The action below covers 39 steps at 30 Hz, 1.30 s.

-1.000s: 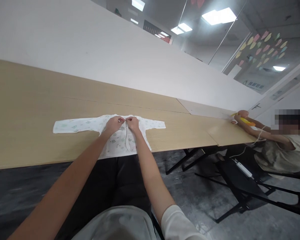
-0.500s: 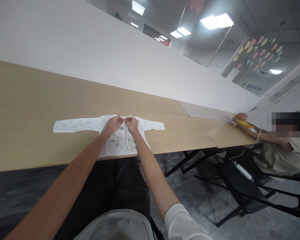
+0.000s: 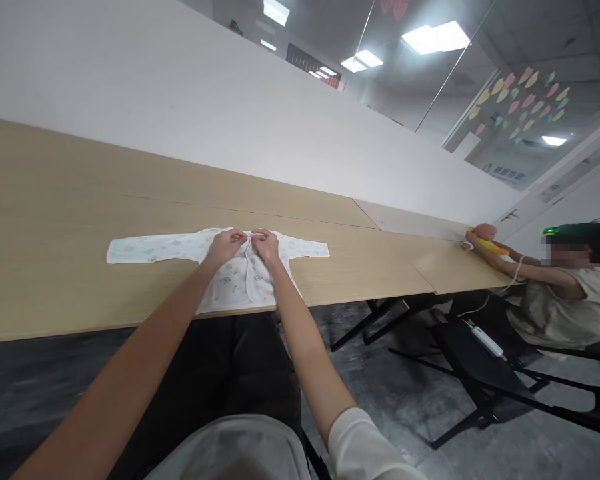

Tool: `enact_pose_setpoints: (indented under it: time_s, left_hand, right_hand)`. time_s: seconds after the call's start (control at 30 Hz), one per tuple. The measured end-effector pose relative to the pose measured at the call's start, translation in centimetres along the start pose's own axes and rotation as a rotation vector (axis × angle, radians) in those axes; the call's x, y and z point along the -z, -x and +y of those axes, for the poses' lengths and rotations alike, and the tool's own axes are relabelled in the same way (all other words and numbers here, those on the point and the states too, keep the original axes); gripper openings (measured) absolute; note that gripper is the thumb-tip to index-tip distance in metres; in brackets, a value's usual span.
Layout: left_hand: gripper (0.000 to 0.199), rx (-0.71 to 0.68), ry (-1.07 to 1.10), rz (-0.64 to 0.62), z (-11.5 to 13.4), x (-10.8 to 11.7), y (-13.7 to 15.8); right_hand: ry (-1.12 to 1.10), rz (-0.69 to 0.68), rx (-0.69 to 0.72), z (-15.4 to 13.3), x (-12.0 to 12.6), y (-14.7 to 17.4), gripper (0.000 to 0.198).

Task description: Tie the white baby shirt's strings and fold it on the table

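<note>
A small white baby shirt (image 3: 233, 283) with a sparse printed pattern lies spread on the table, both sleeves stretched out sideways. Its front opening runs down the middle, and the hem reaches the table's near edge. At the top of that opening, my left hand (image 3: 224, 247) pinches the cloth near the neckline from the left side. Close beside it, my right hand (image 3: 266, 245) has its fingers closed on the other front edge. The fingertips of both hands nearly meet; any fastener between them is too small to make out.
The long wooden table (image 3: 55, 287) runs along a white partition (image 3: 190, 113) with glass above. At the far right a seated person (image 3: 570, 300) handles a doll (image 3: 486, 232) in yellow. A black folding chair (image 3: 473, 357) holds a white power strip (image 3: 487, 341).
My right hand has turned slightly, its fingers now flatter over the cloth. The front edge below it has shifted a little to the left. My left hand stays almost in place.
</note>
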<state>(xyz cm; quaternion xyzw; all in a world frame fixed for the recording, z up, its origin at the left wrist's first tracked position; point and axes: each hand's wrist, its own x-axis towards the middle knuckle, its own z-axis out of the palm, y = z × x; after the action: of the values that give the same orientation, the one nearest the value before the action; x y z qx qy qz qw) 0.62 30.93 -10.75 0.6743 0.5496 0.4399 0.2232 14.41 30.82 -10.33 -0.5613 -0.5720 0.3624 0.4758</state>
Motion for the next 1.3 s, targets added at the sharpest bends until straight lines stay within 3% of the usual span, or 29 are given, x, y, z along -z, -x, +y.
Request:
enact_pose_setpoints:
  time_s: [0.4, 0.7, 1.1, 1.3]
  left_hand:
    - [0.035, 0.012, 0.149, 0.016, 0.6, 0.2, 0.5]
    - [0.026, -0.014, 0.003, 0.001, 0.1, 0.1, 0.2]
    - [0.031, -0.032, -0.122, 0.023, 0.7, 0.4, 0.6]
    - [0.027, 0.010, -0.162, -0.025, 1.1, 0.6, 0.7]
  right_hand:
    - [0.082, 0.071, 0.072, 0.2, -0.3, 0.0, 0.027]
    - [0.003, 0.064, 0.020, 0.2, -0.5, -0.1, 0.030]
    - [-0.054, 0.099, -0.083, -0.4, -0.4, -0.1, 0.035]
    - [0.177, 0.097, 0.027, -0.7, 0.0, 0.5, 0.030]
